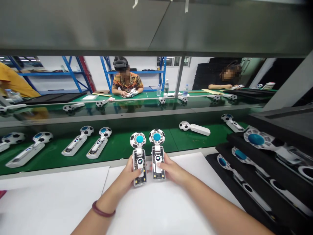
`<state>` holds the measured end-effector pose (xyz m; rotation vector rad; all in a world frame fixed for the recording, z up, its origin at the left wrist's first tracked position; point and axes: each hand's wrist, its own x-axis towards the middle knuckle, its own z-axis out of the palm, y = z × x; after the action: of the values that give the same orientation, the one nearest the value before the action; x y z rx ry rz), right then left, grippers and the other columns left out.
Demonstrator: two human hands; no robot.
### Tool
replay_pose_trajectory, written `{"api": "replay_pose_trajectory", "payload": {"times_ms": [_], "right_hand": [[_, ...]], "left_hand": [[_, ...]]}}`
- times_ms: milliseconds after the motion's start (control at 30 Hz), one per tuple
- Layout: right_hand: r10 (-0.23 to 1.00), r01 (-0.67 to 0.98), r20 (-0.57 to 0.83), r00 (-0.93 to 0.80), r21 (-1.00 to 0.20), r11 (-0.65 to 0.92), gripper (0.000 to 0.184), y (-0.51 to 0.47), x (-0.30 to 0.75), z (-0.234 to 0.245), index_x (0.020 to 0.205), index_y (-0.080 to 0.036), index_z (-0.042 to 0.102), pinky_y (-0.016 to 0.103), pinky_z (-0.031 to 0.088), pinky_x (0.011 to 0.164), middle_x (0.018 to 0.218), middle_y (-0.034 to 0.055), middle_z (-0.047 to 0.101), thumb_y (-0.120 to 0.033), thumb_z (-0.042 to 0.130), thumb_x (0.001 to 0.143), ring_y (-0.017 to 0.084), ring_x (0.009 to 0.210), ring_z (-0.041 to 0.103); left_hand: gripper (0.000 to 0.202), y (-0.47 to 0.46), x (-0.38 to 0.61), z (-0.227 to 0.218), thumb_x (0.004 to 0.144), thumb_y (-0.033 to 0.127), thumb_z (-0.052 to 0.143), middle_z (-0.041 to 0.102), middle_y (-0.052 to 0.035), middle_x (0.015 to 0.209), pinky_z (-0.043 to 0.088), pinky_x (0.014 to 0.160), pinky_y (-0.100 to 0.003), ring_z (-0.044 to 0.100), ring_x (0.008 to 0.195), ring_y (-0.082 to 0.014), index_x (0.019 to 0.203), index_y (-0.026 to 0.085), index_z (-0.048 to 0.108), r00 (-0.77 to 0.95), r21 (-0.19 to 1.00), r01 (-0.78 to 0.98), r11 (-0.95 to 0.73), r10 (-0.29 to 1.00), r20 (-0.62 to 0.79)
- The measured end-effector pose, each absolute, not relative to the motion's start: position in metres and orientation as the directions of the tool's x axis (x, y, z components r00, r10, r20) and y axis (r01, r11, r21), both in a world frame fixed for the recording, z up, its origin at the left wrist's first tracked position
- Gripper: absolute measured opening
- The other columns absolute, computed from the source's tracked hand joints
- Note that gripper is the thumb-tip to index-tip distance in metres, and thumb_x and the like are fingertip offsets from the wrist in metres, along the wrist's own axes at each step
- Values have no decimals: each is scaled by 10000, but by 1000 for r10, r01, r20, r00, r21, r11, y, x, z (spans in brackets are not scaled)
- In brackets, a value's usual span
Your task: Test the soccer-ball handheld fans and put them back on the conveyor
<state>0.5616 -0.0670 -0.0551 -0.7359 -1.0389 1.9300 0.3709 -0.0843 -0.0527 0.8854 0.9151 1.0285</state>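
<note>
My left hand (129, 173) is closed around a handheld fan (139, 164) with a black-and-white football-patterned head, a blue centre and a clear-fronted handle. My right hand (172, 168) grips a second, matching handheld fan (158, 158). Both fans stand upright side by side, a small gap between their handles, above the white work surface (146, 212). Each thumb lies on the front of its handle, and a small round display shows lit on both. The fingers behind the handles are mostly hidden.
Several similar fans (99, 147) lie on the green belt (168, 140) beyond my hands. At right, black foam trays (227, 176) hold more fans. A metal shelf (156, 29) hangs overhead. Across the line, one person (127, 81) handles a fan; another person (226, 78) sits at right.
</note>
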Motion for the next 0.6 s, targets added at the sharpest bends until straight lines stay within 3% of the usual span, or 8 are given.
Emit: {"api": "replay_pose_trajectory", "payload": {"times_ms": [167, 367, 600], "right_hand": [[855, -382, -100, -508, -864, -328, 703, -67, 561, -56, 1140, -222, 330, 420, 429, 863, 948, 29, 597, -383, 771, 617, 206, 861, 624], [835, -369, -48, -548, -882, -292, 688, -66, 564, -60, 1137, -216, 335, 417, 422, 885, 989, 36, 596, -334, 776, 623, 208, 907, 617], [828, -330, -10, -561, -914, -235, 633, -62, 568, -72, 1148, -223, 340, 432, 411, 902, 1061, 58, 582, -309, 749, 672, 223, 963, 602]], "left_hand": [[760, -83, 370, -55, 639, 256, 758, 603, -62, 948, 447, 848, -388, 595, 916, -256, 1245, 216, 301, 267, 918, -313, 245, 950, -163], [707, -83, 370, -53, 659, 277, 749, 561, -93, 1094, 427, 879, -389, 551, 1022, -276, 1208, 218, 309, 288, 933, -276, 233, 946, -151], [733, -82, 370, -55, 624, 297, 769, 580, -69, 1018, 429, 883, -412, 570, 959, -263, 1190, 206, 312, 289, 928, -287, 238, 945, -153]]}}
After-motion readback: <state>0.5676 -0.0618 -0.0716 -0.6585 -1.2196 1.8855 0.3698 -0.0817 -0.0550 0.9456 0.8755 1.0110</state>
